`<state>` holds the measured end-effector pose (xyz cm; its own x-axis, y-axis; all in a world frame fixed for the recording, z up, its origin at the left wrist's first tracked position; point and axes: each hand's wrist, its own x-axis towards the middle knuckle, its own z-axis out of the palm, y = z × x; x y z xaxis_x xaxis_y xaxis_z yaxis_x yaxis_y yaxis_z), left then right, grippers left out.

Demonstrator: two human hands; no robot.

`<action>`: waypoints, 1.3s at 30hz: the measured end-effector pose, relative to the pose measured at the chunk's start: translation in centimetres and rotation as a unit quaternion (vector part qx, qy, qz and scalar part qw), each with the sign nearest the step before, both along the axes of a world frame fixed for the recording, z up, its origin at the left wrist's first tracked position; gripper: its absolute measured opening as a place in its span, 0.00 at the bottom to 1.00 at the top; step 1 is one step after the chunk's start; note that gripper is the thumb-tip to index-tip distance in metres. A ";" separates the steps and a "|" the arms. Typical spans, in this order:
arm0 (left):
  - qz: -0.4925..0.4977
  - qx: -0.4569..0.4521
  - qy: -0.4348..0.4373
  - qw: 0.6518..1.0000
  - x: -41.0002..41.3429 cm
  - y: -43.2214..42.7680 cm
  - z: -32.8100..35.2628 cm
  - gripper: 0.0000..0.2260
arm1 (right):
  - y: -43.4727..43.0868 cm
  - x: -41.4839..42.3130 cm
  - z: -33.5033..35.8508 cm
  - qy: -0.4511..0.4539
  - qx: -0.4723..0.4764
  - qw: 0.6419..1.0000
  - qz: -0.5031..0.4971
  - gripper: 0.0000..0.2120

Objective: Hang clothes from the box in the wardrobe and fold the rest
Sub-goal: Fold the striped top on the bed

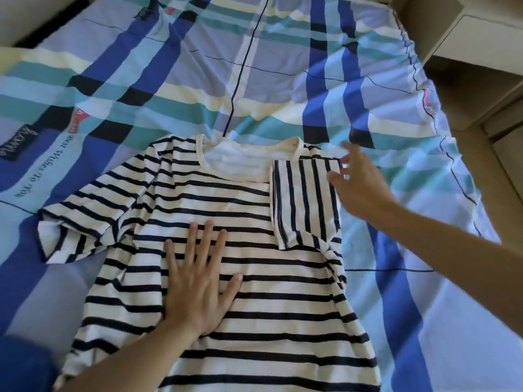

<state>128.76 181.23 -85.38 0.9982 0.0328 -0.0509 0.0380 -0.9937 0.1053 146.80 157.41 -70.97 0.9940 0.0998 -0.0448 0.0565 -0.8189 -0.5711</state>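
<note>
A white T-shirt with dark navy stripes (249, 278) lies spread on the bed, its neck pointing away from me. The shirt's right sleeve (305, 199) is folded inward over the chest, so its stripes run lengthwise. The other sleeve (85, 219) lies spread out to the left. My left hand (198, 281) presses flat on the middle of the shirt with its fingers spread. My right hand (359, 185) hovers at the folded shoulder edge, fingers loosely spread and holding nothing.
The bed is covered by a blue, teal and cream plaid sheet (254, 66). Light wooden furniture (469, 46) stands along the bed's right side. The box and the wardrobe are out of view.
</note>
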 end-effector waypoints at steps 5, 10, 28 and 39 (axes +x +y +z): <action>0.003 0.002 0.000 1.000 -0.1 0.2 -0.2 0.36 | -1.2 -3.6 -9.0 0.091 -0.250 0.949 0.170 0.34; 0.008 -0.010 0.007 1.000 0.0 -0.2 0.1 0.36 | 2.2 -9.4 -9.8 -0.073 -0.161 0.982 0.066 0.33; 0.181 -0.014 0.023 0.983 6.5 25.5 6.7 0.02 | 6.8 -17.4 -13.7 -0.039 -0.236 0.971 0.026 0.35; 0.414 -0.258 0.059 0.871 7.9 30.0 7.4 0.31 | 6.8 -17.4 -13.9 -0.046 -0.223 0.973 0.026 0.35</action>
